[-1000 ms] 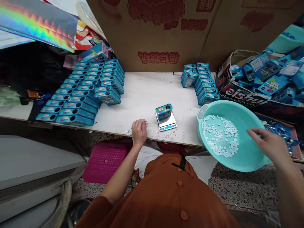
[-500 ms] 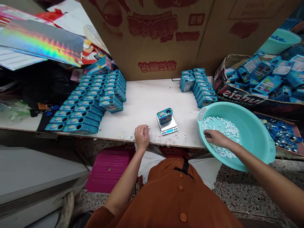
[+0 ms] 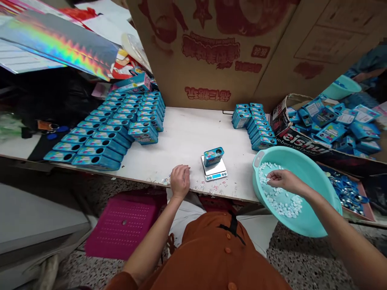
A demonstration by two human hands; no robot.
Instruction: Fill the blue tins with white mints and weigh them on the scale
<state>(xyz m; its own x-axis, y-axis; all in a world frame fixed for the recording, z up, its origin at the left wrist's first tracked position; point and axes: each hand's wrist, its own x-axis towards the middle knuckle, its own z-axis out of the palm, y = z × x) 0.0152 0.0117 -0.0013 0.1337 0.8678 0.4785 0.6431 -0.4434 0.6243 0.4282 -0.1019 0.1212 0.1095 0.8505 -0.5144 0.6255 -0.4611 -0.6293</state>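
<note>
My left hand [image 3: 180, 180] rests on the table's front edge, its fingers curled in a loose fist with nothing seen in it. To its right stands a small digital scale [image 3: 220, 170] with a lit display, and on its plate sits an upright blue candy tin [image 3: 213, 157] with a dark round opening in its top. My right hand [image 3: 284, 180] reaches into a turquoise basin [image 3: 317, 173]. Its fingers are pressed together among small white tablets [image 3: 288, 207]; what the fingertips grip is too small to make out.
Rows of upright blue tins [image 3: 102, 143] stand on the left, with a shorter group [image 3: 261, 135] at the right. Behind rises a big cardboard carton [image 3: 211, 76]. A box of jumbled tins [image 3: 329, 131] and a tray of blue-and-silver lids [image 3: 347, 191] lie beyond the basin.
My right hand has moved from the basin's near left side a little further in, over the tablets. My left hand stays at the table edge. The whole view has shifted slightly.
</note>
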